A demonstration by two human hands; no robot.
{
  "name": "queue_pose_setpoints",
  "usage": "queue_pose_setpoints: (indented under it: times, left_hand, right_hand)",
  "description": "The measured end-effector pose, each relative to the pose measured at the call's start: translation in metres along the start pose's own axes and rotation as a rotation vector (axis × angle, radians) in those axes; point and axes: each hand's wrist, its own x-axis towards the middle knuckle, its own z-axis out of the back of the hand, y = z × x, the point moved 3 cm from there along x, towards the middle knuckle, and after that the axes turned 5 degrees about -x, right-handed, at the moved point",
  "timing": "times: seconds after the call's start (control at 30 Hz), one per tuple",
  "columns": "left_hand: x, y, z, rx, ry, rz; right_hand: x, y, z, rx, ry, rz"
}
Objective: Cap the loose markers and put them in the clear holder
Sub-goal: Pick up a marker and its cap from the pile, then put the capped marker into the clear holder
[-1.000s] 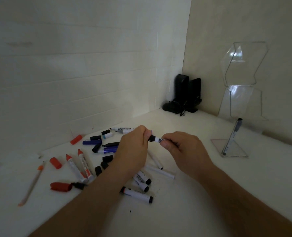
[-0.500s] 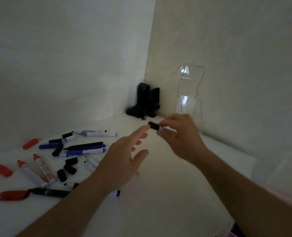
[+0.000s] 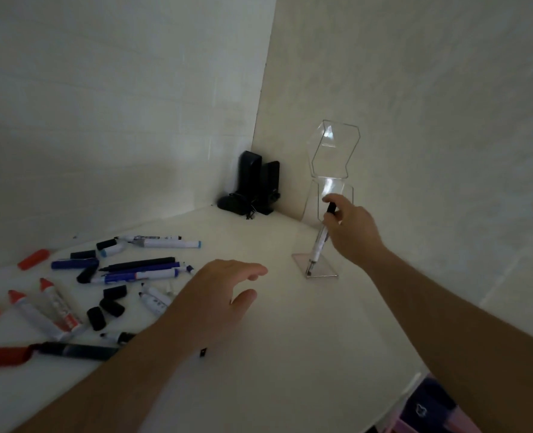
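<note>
Nearest, the left hand (image 3: 224, 295) hovers over the desk (image 3: 290, 354) with its fingers loosely spread, holding nothing. Beside and behind it lie the loose markers (image 3: 140, 270), several uncapped, among scattered black caps (image 3: 110, 306) and a red cap (image 3: 34, 259). Each marker is probably light, stiff and smooth, apt to roll on the flat desk, so mid-barrel is likely the best place to take one; a cap probably needs a firm push to seat.

Farther off, the right hand (image 3: 351, 232) pinches a capped marker (image 3: 320, 242) near its black top, its lower end on the base of the clear holder (image 3: 334, 157). The holder looks thin and easily tipped.

The holder's transparent walls are hard to trace, so whether a second marker stands there is unclear. The left forearm hides some markers. The black objects (image 3: 256, 185) in the far corner cannot be identified.
</note>
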Motion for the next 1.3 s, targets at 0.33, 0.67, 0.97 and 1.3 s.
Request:
queue_pose_setpoints:
  times: [0.33,0.67,0.97,1.3]
  left_hand:
    - [0.0,0.009,0.0,0.034,0.044,0.083]
    - [0.001,0.071,0.076,0.517,-0.131,0.492]
    - [0.002,0.083,0.068,0.634,-0.062,0.542]
    - [0.02,0.071,0.036,0.774,0.095,0.56]
  right_hand:
    - [-0.013,-0.003,-0.003,0.15,-0.118,-0.004]
    - [-0.062,0.127,-0.059,0.173,0.245,0.383]
    - [-0.068,0.143,-0.135,0.128,0.527,0.19]
    - [-0.055,0.124,-0.138,0.038,0.506,0.129]
